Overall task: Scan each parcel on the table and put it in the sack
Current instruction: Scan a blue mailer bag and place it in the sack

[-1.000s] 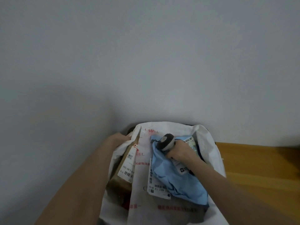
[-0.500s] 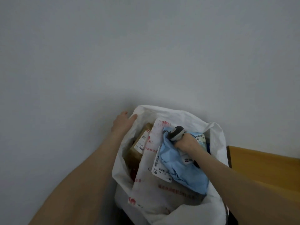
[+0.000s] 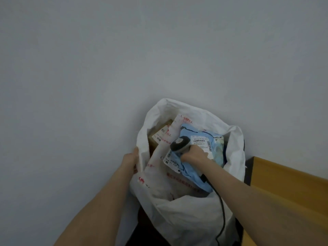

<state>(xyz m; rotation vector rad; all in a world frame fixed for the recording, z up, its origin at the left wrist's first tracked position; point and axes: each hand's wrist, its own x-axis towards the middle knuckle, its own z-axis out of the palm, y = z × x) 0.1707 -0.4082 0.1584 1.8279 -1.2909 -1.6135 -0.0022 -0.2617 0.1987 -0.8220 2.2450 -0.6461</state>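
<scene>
Grey wall (image 3: pixel 124 59) fills most of the frame. Your left hand (image 3: pixel 131 158) grips the sack (image 3: pixel 186 215) rim at centre; your right hand (image 3: pixel 194 154) clutches the scanner (image 3: pixel 179 143) over the blue parcel (image 3: pixel 195 176) inside. Worktop (image 3: pixel 284 192) sits lower right.

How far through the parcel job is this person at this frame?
Done: a brown box, white mailer and blue mailer sit in the sack. In hand: right hand grips the scanner; left hand holds the rim. Left: unclear; little table shows.
</scene>
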